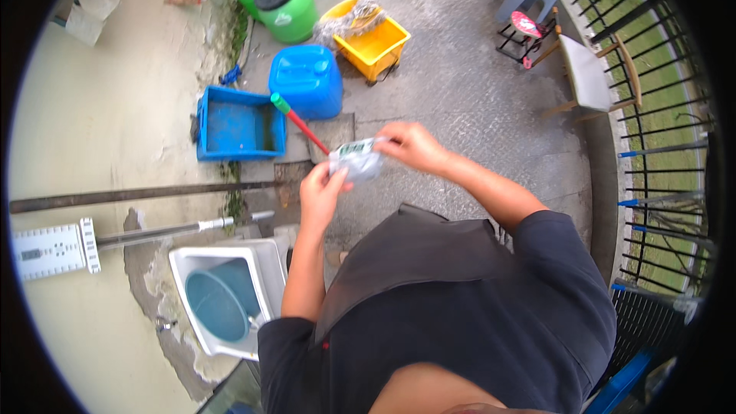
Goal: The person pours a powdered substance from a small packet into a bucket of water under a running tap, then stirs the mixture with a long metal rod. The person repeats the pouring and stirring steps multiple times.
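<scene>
A small clear plastic packet with a green printed label is stretched between my two hands in front of my body. My left hand pinches its lower left corner between thumb and fingers. At the upper right edge, the fingertips of my right hand grip the packet. What lies inside looks pale, but blur hides the detail. Just beyond the packet a red stick with a green end slants up to the left; the packet hides its lower part.
Left of me, a white sink holds a blue-green bucket. Ahead stand a blue crate, a blue jerrycan, a yellow mop bucket and several green barrels. A chair stands by the metal fence on the right.
</scene>
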Demonstrator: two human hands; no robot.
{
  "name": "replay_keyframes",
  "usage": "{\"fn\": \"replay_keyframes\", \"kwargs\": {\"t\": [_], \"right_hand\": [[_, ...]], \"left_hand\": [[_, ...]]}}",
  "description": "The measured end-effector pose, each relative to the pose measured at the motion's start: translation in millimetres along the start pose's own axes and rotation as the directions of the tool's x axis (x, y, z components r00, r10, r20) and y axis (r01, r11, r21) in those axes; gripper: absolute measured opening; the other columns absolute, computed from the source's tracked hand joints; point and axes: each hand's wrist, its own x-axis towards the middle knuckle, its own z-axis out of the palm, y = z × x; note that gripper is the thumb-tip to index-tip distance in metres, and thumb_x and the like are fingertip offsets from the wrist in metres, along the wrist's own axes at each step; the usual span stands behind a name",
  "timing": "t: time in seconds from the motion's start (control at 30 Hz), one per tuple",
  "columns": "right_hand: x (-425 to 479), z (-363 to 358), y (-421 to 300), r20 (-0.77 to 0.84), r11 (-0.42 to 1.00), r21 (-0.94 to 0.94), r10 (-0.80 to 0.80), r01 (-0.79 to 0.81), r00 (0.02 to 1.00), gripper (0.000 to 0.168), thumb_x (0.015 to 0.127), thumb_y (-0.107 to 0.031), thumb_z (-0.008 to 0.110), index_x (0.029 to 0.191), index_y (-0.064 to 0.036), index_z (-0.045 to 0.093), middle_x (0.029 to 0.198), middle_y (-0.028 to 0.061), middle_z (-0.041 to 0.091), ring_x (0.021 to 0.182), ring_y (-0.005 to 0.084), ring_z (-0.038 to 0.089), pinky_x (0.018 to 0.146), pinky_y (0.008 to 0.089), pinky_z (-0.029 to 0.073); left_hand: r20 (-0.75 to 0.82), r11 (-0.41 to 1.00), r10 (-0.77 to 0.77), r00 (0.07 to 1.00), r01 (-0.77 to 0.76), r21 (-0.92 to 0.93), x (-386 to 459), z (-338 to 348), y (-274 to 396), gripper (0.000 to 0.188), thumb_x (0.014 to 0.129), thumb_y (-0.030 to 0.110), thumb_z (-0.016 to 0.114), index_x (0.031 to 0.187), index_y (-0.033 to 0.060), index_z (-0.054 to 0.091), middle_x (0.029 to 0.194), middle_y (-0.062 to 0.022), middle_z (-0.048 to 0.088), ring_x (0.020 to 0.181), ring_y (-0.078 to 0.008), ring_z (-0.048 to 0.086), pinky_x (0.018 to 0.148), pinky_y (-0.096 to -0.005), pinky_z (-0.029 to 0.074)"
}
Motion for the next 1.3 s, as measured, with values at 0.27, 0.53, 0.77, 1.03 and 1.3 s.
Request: {"fn": "replay_keyframes", "kwargs": {"t": [0.27,0.53,0.77,1.03,1.3], "right_hand": [[9,-29,2,0.29,0.797,0.559,0.069,-0.227,0.955,0.032,0.081,-0.019,0.059,0.108,-0.002,0.053,0.1,0.0041,0.057,0.091,0.0109,0.051,0.08,0.0271,0.042],[33,40,-29,0.381,0.817,0.539,-0.02,-0.205,0.925,0.037,0.084,-0.014,0.056,0.117,-0.003,0.044,0.107,0.0033,0.054,0.096,0.0102,0.049,0.082,0.0262,0.041],[61,145,-97,0.549,0.876,0.466,-0.176,-0.124,0.817,0.039,0.083,-0.01,0.056,0.118,-0.002,0.042,0.107,0.0041,0.054,0.097,0.0105,0.049,0.083,0.0261,0.041],[68,286,-211,0.658,0.968,0.252,-0.178,0.009,0.731,0.036,0.081,-0.011,0.059,0.114,-0.002,0.046,0.098,0.0072,0.06,0.091,0.0115,0.054,0.078,0.0268,0.044],[66,399,-301,0.536,0.81,0.329,-0.583,0.485,0.611,0.035,0.077,-0.014,0.061,0.109,-0.005,0.05,0.087,0.018,0.059,0.078,0.0337,0.059,0.065,0.0348,0.047]], "left_hand": [[-0.01,0.958,-0.02,1.0,0.016,-0.287,13,36,37,0.015,0.083,0.003,0.051,0.096,-0.0038,0.054,0.093,-0.0106,0.059,0.08,-0.0172,0.059,0.065,-0.03,0.053],[-0.217,0.809,0.043,0.975,-0.161,-0.566,-22,-10,27,0.021,0.084,0.011,0.052,0.101,-0.0013,0.053,0.095,-0.0087,0.058,0.084,-0.0162,0.058,0.067,-0.0298,0.052],[-0.445,0.699,0.084,0.891,-0.372,-0.612,-89,-101,7,0.021,0.088,0.012,0.046,0.104,-0.0013,0.051,0.099,-0.0107,0.058,0.086,-0.0186,0.058,0.068,-0.0325,0.052],[-0.721,0.678,0.003,0.693,-0.531,-0.508,-202,-235,-20,0.036,0.088,0.023,0.047,0.118,0.006,0.041,0.108,-0.011,0.051,0.098,-0.0224,0.051,0.068,-0.0392,0.051],[-0.981,0.604,-0.174,0.089,-0.777,-0.178,-363,-365,-70,0.033,0.085,0.026,0.051,0.111,0.0049,0.047,0.093,-0.008,0.056,0.085,-0.0161,0.053,0.068,-0.0306,0.047]]}}
